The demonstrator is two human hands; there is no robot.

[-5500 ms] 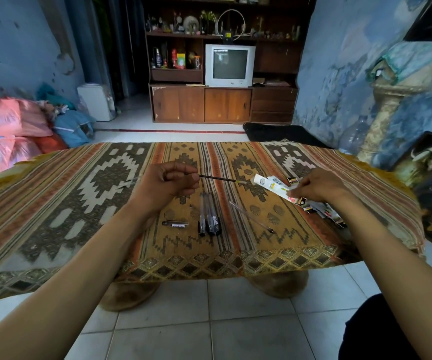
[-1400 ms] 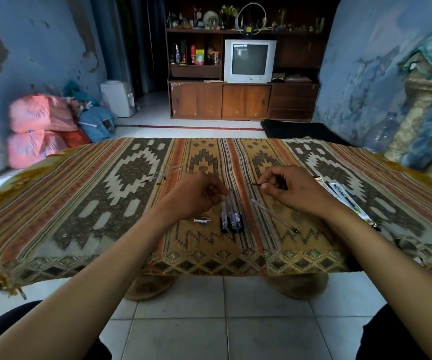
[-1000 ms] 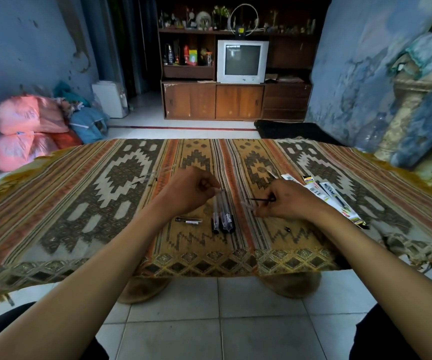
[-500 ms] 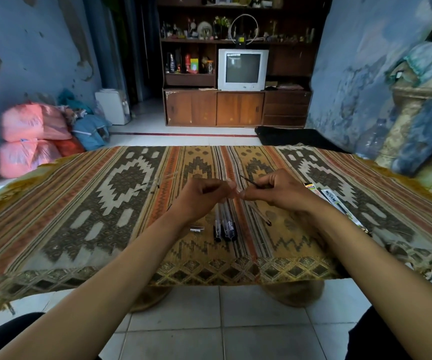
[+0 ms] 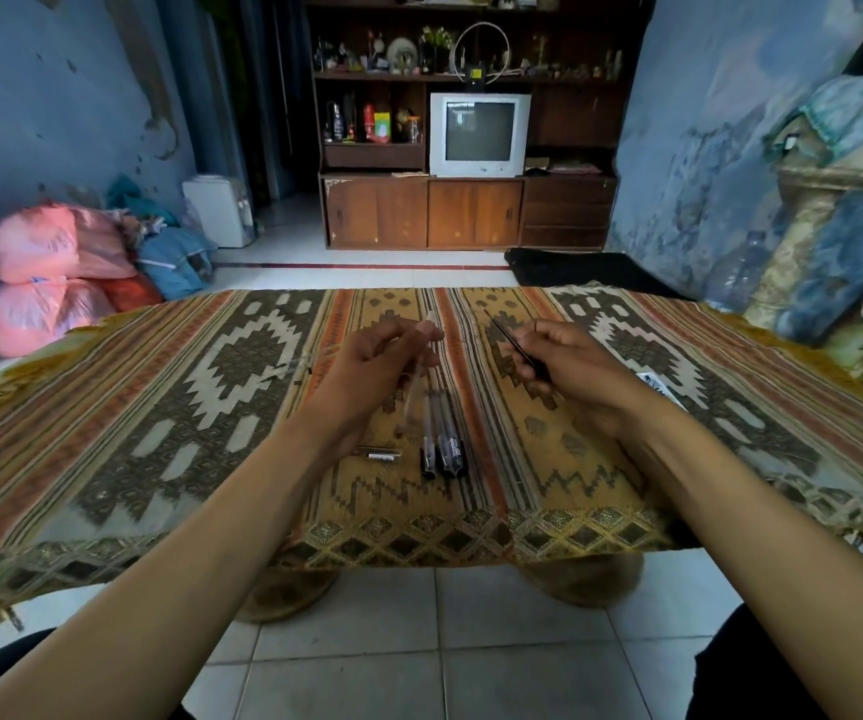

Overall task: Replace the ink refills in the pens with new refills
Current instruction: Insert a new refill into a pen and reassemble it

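Observation:
My left hand (image 5: 375, 363) pinches a clear empty pen barrel (image 5: 417, 379) that stands nearly upright above the table. My right hand (image 5: 572, 368) grips a thin dark ink refill (image 5: 507, 337), its tip pointing up and to the left. A gap separates the refill tip from the barrel. Below the hands, three capped pens (image 5: 442, 441) lie side by side on the patterned cloth (image 5: 169, 407). A small dark pen cap (image 5: 380, 453) lies just left of them.
A refill packet (image 5: 660, 389) peeks out from behind my right wrist. A thin clear piece (image 5: 294, 368) lies on the cloth left of my left hand. The table's front edge is near my forearms. Pink bags, a cabinet and a TV stand far behind.
My hands have drawn apart. The barrel in my left hand has swung upright, and the refill in my right hand has lifted and moved right, away from the barrel.

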